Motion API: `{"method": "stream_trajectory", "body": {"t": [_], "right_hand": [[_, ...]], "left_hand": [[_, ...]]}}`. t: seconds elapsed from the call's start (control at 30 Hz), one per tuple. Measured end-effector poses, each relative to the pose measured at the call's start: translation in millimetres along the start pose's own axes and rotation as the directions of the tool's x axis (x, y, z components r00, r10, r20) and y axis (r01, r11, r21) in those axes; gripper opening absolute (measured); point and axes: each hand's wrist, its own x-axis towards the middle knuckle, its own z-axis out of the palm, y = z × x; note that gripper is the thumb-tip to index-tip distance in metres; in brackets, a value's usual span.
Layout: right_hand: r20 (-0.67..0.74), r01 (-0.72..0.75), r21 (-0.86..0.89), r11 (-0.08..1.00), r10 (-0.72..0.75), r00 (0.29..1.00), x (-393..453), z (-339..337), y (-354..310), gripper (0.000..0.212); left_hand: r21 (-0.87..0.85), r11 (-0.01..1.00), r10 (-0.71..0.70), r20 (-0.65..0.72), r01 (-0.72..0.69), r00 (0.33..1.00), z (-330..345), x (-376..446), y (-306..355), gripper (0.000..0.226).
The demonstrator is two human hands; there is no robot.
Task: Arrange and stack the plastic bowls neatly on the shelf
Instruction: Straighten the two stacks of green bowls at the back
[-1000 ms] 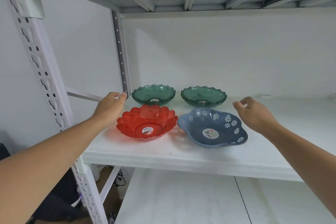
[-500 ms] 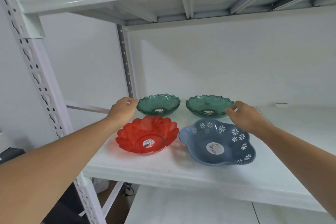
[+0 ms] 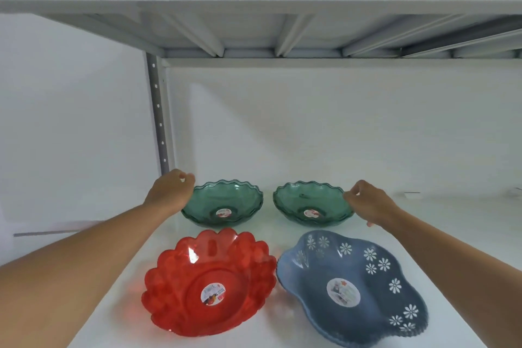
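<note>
four empty stickered bowls (image 3: 222,206), hands (image 3: 169,192) at green rims

A plain white wall (image 3: 339,127) backs the unit; a grey perforated upright (image 3: 158,121) stands at left beneath the ribbed upper shelf underside (image 3: 254,34).

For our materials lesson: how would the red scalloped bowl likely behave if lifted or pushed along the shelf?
The red scalloped bowl looks like thin translucent plastic, so it is probably light and slightly flexible. It is wide and shallow, so unlikely to tip. On the glossy white shelf it would probably slide easily.
</note>
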Motion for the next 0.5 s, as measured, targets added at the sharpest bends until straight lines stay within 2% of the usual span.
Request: {"method": "stream_trajectory", "body": {"t": [0.1,0.2,0.27,0.37,0.43,0.5], "right_hand": [[0.008,-0.046,0.035,0.998,0.046,0.999,18.8,7.3,9.7,0.038],[0.012,-0.085,0.085,0.993,0.085,0.996,45.9,15.2,24.5,0.041],[0.031,-0.131,0.162,0.978,0.128,0.991,61.0,19.9,31.7,0.037],[0.091,-0.189,0.183,0.965,0.175,0.98,76.8,30.5,42.4,0.036],[0.134,-0.196,0.216,0.957,0.17,0.976,81.4,38.6,43.5,0.033],[0.148,-0.192,0.242,0.951,0.16,0.976,84.2,45.4,40.0,0.026]], "left_hand": [[0.007,0.998,-0.056,0.03,0.056,0.998,5.5,16.6,-8.1,0.045],[0.028,0.985,-0.174,0.086,0.172,0.981,13.8,29.6,-21.8,0.069],[-0.002,0.966,-0.256,0.123,0.258,0.959,22.9,31.3,-27.5,0.076],[-0.067,0.927,-0.35,0.208,0.37,0.913,42.4,39.5,-35.5,0.08],[-0.05,0.927,-0.352,0.237,0.373,0.906,57.4,48.2,-41.8,0.091],[-0.027,0.936,-0.336,0.228,0.351,0.914,70.5,52.0,-44.8,0.083]]}}
